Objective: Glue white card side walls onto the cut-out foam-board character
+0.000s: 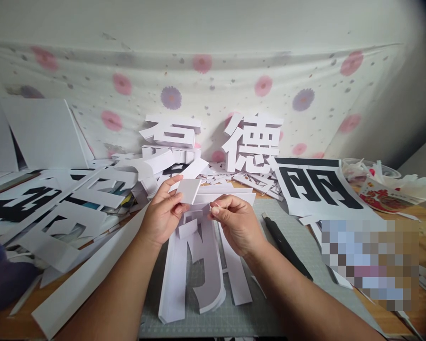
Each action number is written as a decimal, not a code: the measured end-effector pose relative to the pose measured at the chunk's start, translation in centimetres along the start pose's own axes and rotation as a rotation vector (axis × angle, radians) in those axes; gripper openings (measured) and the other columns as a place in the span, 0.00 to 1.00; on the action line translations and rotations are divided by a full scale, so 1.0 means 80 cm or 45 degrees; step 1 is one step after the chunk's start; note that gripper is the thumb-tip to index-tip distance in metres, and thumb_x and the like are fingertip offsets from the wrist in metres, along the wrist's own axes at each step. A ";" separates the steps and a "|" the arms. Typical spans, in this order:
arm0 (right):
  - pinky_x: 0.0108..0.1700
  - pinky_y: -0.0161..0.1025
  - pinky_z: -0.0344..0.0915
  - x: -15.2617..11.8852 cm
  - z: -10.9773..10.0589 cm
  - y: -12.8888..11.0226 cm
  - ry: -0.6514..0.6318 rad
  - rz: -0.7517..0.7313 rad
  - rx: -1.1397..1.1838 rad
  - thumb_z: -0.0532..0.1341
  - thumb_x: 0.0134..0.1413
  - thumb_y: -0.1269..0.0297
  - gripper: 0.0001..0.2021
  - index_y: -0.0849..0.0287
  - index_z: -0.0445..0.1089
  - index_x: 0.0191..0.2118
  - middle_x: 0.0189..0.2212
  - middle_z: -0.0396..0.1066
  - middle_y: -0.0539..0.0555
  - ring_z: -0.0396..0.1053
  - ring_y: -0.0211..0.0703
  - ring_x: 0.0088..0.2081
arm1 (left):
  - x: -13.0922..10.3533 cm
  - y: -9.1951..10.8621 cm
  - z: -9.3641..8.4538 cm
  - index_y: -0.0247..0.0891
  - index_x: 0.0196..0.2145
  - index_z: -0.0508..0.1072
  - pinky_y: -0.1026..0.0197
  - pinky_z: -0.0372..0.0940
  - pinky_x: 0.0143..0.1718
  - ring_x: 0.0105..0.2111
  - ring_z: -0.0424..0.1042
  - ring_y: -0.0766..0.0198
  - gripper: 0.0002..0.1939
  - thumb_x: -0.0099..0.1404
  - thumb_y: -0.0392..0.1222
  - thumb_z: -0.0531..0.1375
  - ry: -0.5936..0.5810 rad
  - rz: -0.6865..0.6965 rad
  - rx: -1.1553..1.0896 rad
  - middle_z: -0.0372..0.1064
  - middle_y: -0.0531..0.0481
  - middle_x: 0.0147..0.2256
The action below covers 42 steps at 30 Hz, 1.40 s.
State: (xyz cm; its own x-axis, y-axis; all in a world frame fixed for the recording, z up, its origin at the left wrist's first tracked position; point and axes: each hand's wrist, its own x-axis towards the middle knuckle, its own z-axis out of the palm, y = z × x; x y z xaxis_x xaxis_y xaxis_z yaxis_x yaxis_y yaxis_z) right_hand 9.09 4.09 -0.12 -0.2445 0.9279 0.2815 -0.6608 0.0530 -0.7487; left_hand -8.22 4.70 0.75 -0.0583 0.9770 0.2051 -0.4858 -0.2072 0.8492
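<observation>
Two hands (163, 213) (236, 222), two standing white characters (172, 137) (253, 142), one printed sheet (315, 187), one black knife (286, 244).

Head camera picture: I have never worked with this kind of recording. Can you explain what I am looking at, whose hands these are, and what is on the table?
There is no machine here. One camera sits on a person's head and looks forward and down, so both bare arms reach in from the bottom edge. The left hand pinches a small flat white foam-board piece at its lower edge. The right hand is closed beside it; its fingertips seem to pinch something tiny, too small to tell. Below the hands a large white cut-out character lies on a grey-green gridded cutting mat. A black utility knife lies on the mat to the right. Behind it is a printed sheet with a black character, and white standing foam characters lean against the flowered cloth.
</observation>
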 end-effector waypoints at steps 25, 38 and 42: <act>0.30 0.31 0.68 -0.002 -0.001 -0.005 -0.073 0.101 -0.035 0.73 0.43 0.60 0.07 0.57 0.79 0.28 0.27 0.75 0.50 0.68 0.32 0.25 | 0.002 0.000 0.001 0.41 0.47 0.70 0.73 0.57 0.23 0.19 0.55 0.76 0.22 0.54 0.34 0.65 0.005 -0.009 0.024 0.62 0.57 0.23; 0.30 0.35 0.69 -0.004 0.004 -0.006 -0.163 0.147 -0.009 0.70 0.47 0.53 0.14 0.55 0.79 0.38 0.29 0.74 0.50 0.67 0.35 0.26 | 0.002 0.001 0.003 0.41 0.48 0.70 0.68 0.60 0.26 0.22 0.61 0.72 0.23 0.53 0.36 0.66 0.037 -0.018 0.110 0.66 0.53 0.28; 0.29 0.38 0.70 -0.004 0.004 -0.008 -0.216 0.191 0.009 0.67 0.50 0.51 0.15 0.56 0.78 0.40 0.32 0.74 0.52 0.68 0.37 0.28 | 0.001 0.002 0.004 0.41 0.48 0.69 0.68 0.60 0.26 0.22 0.61 0.71 0.24 0.53 0.36 0.66 0.049 -0.028 0.119 0.67 0.53 0.27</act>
State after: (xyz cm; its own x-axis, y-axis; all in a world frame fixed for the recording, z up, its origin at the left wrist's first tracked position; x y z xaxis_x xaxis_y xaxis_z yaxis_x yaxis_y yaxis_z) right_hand 9.36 3.62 0.45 -0.4559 0.8498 0.2647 -0.6130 -0.0841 -0.7856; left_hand -8.03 4.70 1.05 -0.0830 0.9822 0.1683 -0.4037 -0.1875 0.8955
